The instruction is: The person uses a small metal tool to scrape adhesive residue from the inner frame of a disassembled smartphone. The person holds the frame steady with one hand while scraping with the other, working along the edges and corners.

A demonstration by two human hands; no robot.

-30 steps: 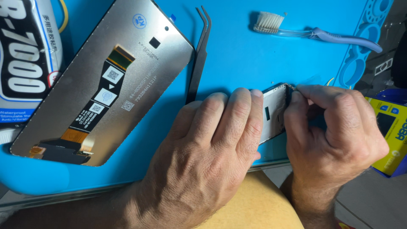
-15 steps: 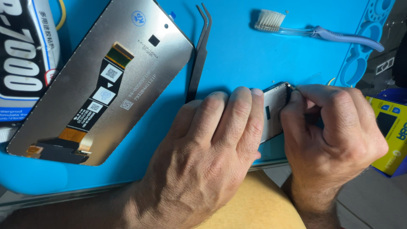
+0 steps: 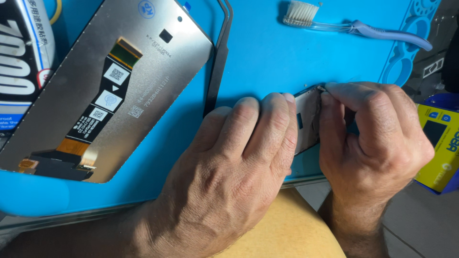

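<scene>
My left hand (image 3: 229,172) lies flat on a small grey phone part (image 3: 306,119) near the front edge of the blue work mat (image 3: 267,62), its fingers covering most of the part. My right hand (image 3: 373,143) is curled at the part's right edge, fingertips pinching its top corner. To the left lies a phone display panel (image 3: 95,81) face down, grey-backed with a black and orange flex cable. Black tweezers (image 3: 217,57) rest just right of the panel.
A toothbrush with a lilac handle (image 3: 354,28) lies at the mat's far right. A white tube of glue (image 3: 19,57) sits at the far left. A yellow and blue box (image 3: 440,143) stands off the mat at the right.
Both hands stay on the small part; the right fingertips shifted slightly along its top corner. The view drifted a little.
</scene>
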